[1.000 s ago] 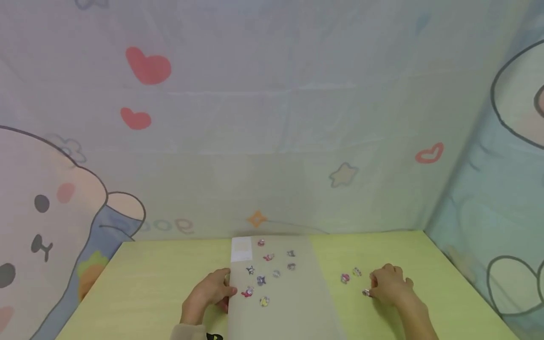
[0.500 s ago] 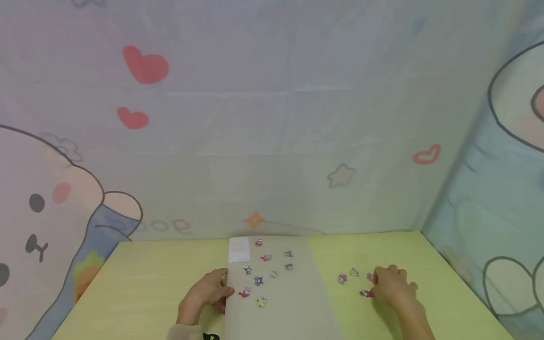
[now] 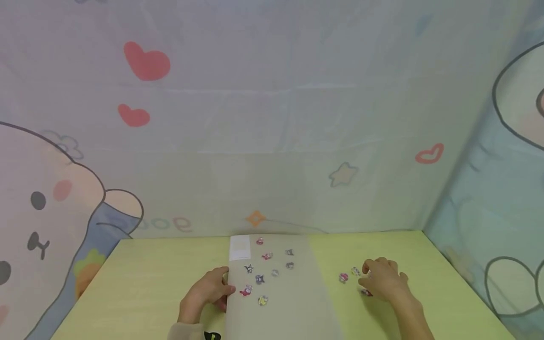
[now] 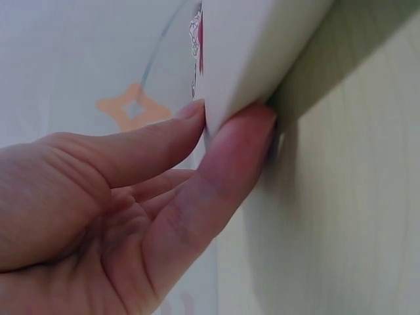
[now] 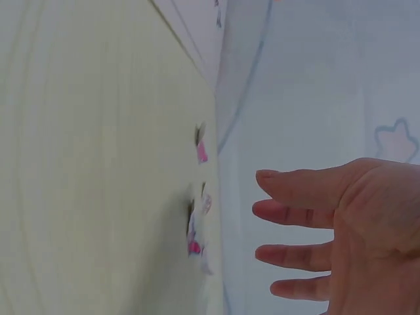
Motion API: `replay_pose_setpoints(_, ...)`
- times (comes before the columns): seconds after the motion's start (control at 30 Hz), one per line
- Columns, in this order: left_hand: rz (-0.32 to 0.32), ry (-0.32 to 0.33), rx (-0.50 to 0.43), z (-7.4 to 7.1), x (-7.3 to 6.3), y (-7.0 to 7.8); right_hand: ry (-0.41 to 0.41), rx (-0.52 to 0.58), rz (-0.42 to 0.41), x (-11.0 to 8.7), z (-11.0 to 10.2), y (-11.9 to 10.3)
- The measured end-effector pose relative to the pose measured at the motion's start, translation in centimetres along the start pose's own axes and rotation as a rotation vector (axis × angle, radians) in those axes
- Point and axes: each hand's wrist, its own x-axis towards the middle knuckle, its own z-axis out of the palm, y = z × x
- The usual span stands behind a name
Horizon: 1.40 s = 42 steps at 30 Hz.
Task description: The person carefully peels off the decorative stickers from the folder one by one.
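Note:
My left hand (image 3: 210, 288) pinches the left edge of a pale, board-like sheet (image 3: 297, 311). In the left wrist view the thumb lies on its face and a finger (image 4: 226, 154) is tucked beneath it. Several small cartoon-character stickers, such as a yellow one (image 3: 262, 300) and a red one (image 3: 246, 290), are scattered over the sheet. My right hand (image 3: 384, 278) hovers above the table with fingers extended and nothing between them. Below it lies a red-and-white sticker (image 3: 366, 293), partly covered. A pink sticker (image 3: 343, 277) and a pale one (image 3: 355, 271) lie to its left.
The yellow-green table (image 3: 144, 288) ends against a cartoon-printed cloth backdrop (image 3: 272, 118). A white label (image 3: 240, 248) marks the sheet's far left corner. A black-and-yellow item (image 3: 212, 335) shows at the bottom edge, beside the left sleeve (image 3: 185, 331).
The right hand has come away from the red-and-white sticker and shifted slightly left and up over it, leaving the sticker on the table. The left hand keeps its hold on the sheet.

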Motion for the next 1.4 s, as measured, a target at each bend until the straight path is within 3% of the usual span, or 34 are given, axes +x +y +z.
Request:
replay_pose_setpoints(0.4, -0.013, 0.004, 0.000, -0.1, 0.2, 0.0, 0.054, 0.013, -0.149, -0.8, 0.8, -3.8)
replay_pose_setpoints(0.87, -0.012, -0.002, -0.016, -0.2, -0.1, 0.2, 0.099, 0.020, -0.291, -0.9, 3.3, -11.6)
replay_pose_setpoints(1.2, -0.014, -0.004, -0.015, -0.2, 0.1, 0.0, 0.050, 0.031, -0.412, 0.4, 5.8, -17.2)
replay_pose_setpoints(1.4, -0.022, -0.005, -0.018, -0.2, 0.1, -0.1, 0.024, 0.006, -0.415, 1.3, 7.2, -20.0)
